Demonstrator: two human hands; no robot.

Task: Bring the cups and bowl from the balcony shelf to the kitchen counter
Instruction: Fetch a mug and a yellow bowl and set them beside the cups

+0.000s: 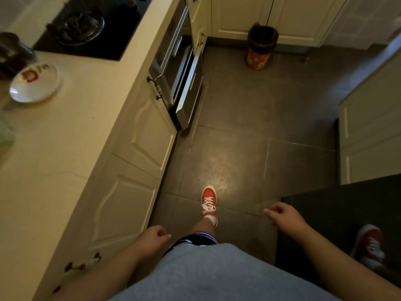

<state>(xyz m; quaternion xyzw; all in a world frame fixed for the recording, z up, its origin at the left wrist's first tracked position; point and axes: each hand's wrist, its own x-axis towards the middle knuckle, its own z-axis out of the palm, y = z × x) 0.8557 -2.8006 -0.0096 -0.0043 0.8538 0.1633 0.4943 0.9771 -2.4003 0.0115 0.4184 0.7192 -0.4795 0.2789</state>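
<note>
I am standing in a dim kitchen beside the cream counter [65, 135], which runs along my left. My left hand [153, 236] hangs low near the cabinet doors, fingers loosely curled, holding nothing. My right hand [282, 215] hangs on the other side above the dark floor, fingers loosely bent, also holding nothing. No cups are in view. A white dish with a red and green pattern [34, 82] rests on the counter at the far left. The balcony shelf is out of sight.
A black hob with a glass lid [82, 27] sits at the counter's far end. Below it a steel oven drawer [188, 88] stands pulled out into the aisle. A red flowered bin [261, 46] stands ahead by the far cabinets. More cabinets [373, 118] line the right.
</note>
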